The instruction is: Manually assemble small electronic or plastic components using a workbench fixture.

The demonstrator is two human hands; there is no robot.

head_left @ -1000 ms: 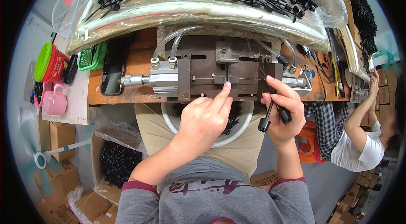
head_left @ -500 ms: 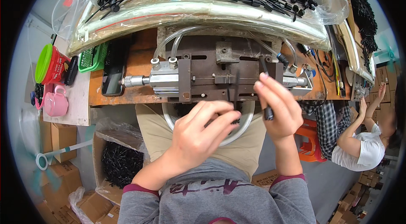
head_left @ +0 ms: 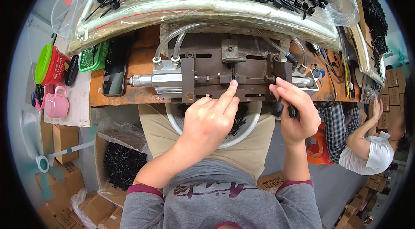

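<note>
My left hand (head_left: 209,119) reaches over the brown metal fixture (head_left: 259,67). Its index finger is stretched out, with the tip at the small centre block (head_left: 225,80); the other fingers are bent. A thin black stem (head_left: 233,71) runs from that block toward the upper bracket (head_left: 232,52), just beyond the fingertip. My right hand (head_left: 300,112) is closed around black knob-ended rods; two knobs, one of them a round black knob (head_left: 277,109), stick out below its fingers. Its fingertips are near the fixture's right end plate.
Air cylinders, including the left cylinder (head_left: 168,83), flank the fixture. Beyond, a plastic-lined tray (head_left: 207,6) bears many black rods. A phone (head_left: 114,73), green basket (head_left: 103,58) and pink cup (head_left: 56,104) stand left. A white-rimmed tub (head_left: 250,131) sits at my lap. Another person (head_left: 367,153) works right.
My left hand has let go of a black rod, and a stem now lies at the centre block under its index fingertip. My right hand has shifted slightly right, and two knobs show below it.
</note>
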